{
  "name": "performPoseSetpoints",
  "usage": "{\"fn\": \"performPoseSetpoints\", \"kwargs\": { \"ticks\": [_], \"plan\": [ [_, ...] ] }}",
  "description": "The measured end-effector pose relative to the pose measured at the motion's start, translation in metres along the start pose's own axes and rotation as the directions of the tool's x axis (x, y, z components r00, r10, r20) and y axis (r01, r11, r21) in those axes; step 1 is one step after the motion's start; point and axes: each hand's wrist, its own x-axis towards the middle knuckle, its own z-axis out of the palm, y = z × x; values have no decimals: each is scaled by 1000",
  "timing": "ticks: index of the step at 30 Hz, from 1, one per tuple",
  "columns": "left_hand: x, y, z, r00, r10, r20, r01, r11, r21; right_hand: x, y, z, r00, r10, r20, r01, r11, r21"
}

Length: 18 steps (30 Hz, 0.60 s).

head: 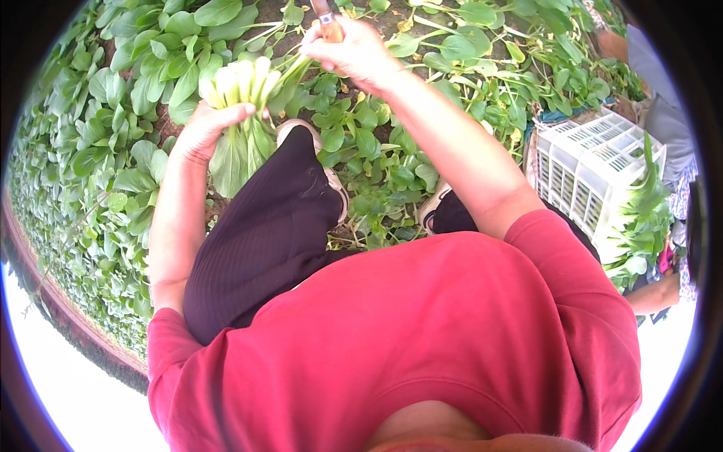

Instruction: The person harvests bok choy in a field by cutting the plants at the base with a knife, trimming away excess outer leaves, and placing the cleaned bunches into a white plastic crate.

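My left hand (206,127) grips a bunch of leafy greens with pale stalks, likely bok choy (240,85). The cut stalk ends point away from me and the leaves hang down beside my knee. In my right hand (358,53) is a wooden-handled tool (333,33) with a metal collar; its far end runs out of view at the top edge. Thin green stems (294,70) are pinched at the fingers of that same hand, just right of the bunch.
Dense growing greens (85,141) cover the left side. Loose leaves and stems (469,45) lie on the soil at upper right. A white plastic crate (576,164) stands at my right, with greens (638,226) beside it. Another person's arm (655,294) shows at the right rim.
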Motion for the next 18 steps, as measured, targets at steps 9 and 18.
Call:
{"fn": "performPoseSetpoints", "kwargs": {
  "ticks": [9,18],
  "plan": [
    [2,-19,37,991,113,-74,-120,987,-103,-17,-5,32,998,3,69,-21,964,265],
    [-14,-31,16,990,-76,-118,120,25,992,-7,40,14,906,410,105,-163,565,-809]
  ]
}}
